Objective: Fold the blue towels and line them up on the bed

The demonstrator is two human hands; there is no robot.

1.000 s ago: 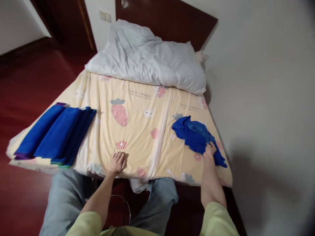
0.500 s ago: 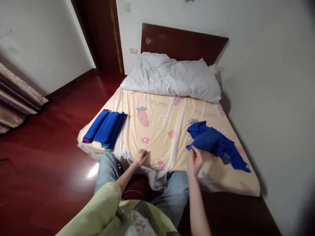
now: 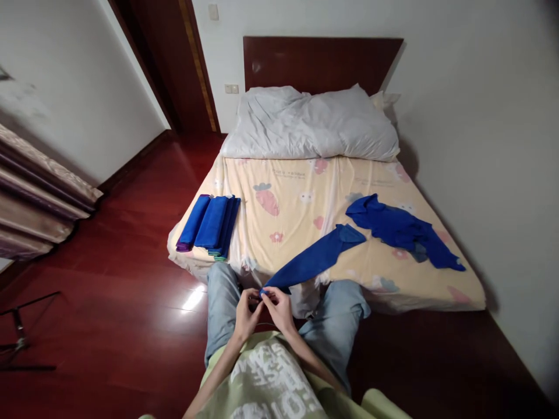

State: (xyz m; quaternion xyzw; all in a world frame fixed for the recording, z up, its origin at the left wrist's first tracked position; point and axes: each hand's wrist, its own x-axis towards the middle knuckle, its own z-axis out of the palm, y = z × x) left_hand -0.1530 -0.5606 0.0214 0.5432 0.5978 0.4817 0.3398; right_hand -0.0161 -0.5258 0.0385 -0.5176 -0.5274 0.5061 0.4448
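Note:
A long blue cloth [image 3: 308, 256] stretches across the bed's front edge, its near end gathered between my two hands. My left hand [image 3: 247, 311] pinches that end from the left side. Close against it, my right hand [image 3: 279, 307] grips the same end with thumb and fingers. The cloth's far end lies partly folded over on the sheet. Further right is a crumpled heap of blue cloths [image 3: 402, 228]. On the left of the bed lie folded blue cloths [image 3: 213, 224] side by side, some with purple or green edges.
The bed [image 3: 297, 201] has a yellow patterned sheet, with a grey-white quilt [image 3: 314, 125] bunched near the headboard [image 3: 323, 61]. A black metal stand [image 3: 20, 334] is on the floor at left, below the curtain [image 3: 41, 192].
My right hand has drawn one blue cloth away from the heap, leftward and toward me. My left hand has left the sheet, and both hands now meet at the cloth's end.

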